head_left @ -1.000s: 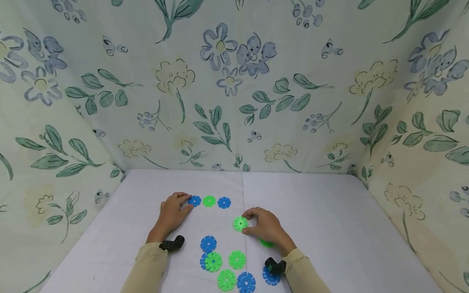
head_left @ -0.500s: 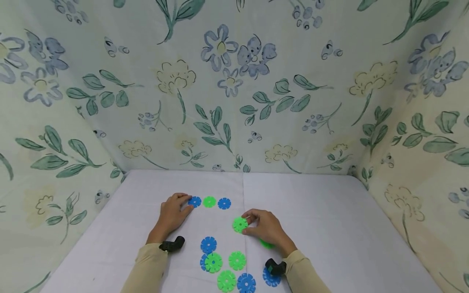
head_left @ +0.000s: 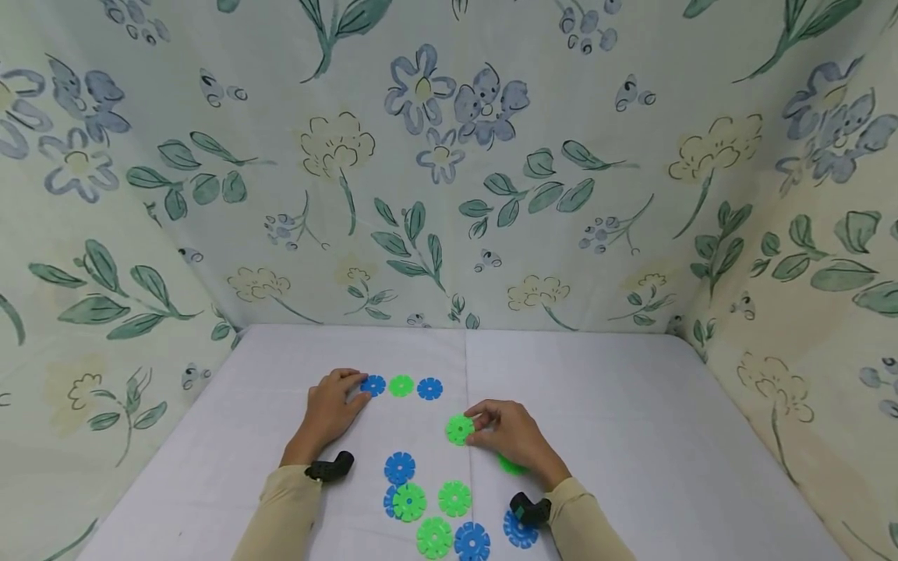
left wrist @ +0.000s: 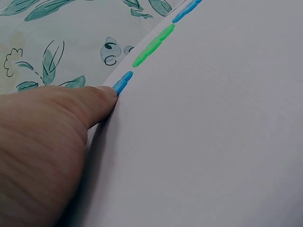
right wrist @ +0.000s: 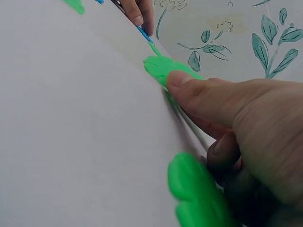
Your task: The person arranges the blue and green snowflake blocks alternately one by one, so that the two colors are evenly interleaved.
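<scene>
My right hand [head_left: 515, 432] pinches a green interlocking disc [head_left: 459, 429] at its right edge. In the right wrist view the thumb lies on top of that disc [right wrist: 158, 67], just above the white tabletop. My left hand [head_left: 333, 407] rests at the far left with thumb and index finger touching the left edge of a flat blue disc [head_left: 374, 385]. A green disc [head_left: 401, 386] and another blue disc [head_left: 429, 388] continue the row to its right. Part of a green disc [head_left: 511, 465] shows beneath the right hand.
Nearer the front lie several loose discs: a blue one [head_left: 400, 467], a green one [head_left: 409, 502] overlapping a blue one [head_left: 389, 501], more green [head_left: 454, 498] and blue [head_left: 472, 541]. A blue disc [head_left: 520, 531] sits below the right wrist camera. Floral cloth [head_left: 449, 234] surrounds the table.
The green disc in the right hand has turned slightly, its thumb shifting a little at the edge. The left hand and the row of discs stay where they were.
</scene>
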Motion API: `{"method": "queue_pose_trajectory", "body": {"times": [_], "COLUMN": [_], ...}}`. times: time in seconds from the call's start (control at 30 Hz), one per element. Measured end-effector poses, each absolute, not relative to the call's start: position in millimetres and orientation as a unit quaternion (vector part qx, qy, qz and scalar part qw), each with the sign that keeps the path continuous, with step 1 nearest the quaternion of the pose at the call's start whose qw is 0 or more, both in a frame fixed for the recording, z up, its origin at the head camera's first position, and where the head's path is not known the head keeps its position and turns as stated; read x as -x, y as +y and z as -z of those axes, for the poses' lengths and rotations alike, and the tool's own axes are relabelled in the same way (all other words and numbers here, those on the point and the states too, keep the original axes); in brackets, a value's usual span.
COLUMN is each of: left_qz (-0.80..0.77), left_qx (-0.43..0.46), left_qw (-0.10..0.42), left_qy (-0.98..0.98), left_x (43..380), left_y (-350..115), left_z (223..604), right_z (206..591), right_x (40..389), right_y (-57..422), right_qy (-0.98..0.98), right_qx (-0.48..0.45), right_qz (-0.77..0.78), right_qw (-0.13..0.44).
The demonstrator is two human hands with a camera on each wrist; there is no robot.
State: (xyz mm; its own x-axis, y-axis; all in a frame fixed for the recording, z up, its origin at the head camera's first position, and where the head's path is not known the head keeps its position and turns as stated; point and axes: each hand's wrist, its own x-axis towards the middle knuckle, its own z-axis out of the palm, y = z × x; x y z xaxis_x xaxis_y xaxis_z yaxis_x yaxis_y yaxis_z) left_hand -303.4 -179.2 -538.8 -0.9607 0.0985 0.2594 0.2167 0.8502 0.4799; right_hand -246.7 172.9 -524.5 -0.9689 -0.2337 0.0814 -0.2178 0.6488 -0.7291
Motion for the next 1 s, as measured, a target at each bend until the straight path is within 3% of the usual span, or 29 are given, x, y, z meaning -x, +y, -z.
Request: {"method": "queue_pose_trajectory", "body": {"times": [0.23, 0.67, 1.0], "left_qz": [0.263, 0.262, 0.264], "left_qx": [0.081, 0.084, 0.081], "left_qw": [0.115, 0.119, 0.117], "left_qy": [-0.954, -0.954, -0.954], "left_x": [302, 304, 306], "left_y": [-178, -177, -179], "left_z": [537, 539, 540], "right_z": [526, 517, 509], "right_x": [248, 254, 268], "right_y": [176, 175, 171], "right_qy": [0.891, 0.838, 0.822], "right_qx": [0.108, -0.035, -0.070], "right_qz": [0.441, 0.545, 0.564], "right_qw": [0.009, -0.015, -0.021]}}
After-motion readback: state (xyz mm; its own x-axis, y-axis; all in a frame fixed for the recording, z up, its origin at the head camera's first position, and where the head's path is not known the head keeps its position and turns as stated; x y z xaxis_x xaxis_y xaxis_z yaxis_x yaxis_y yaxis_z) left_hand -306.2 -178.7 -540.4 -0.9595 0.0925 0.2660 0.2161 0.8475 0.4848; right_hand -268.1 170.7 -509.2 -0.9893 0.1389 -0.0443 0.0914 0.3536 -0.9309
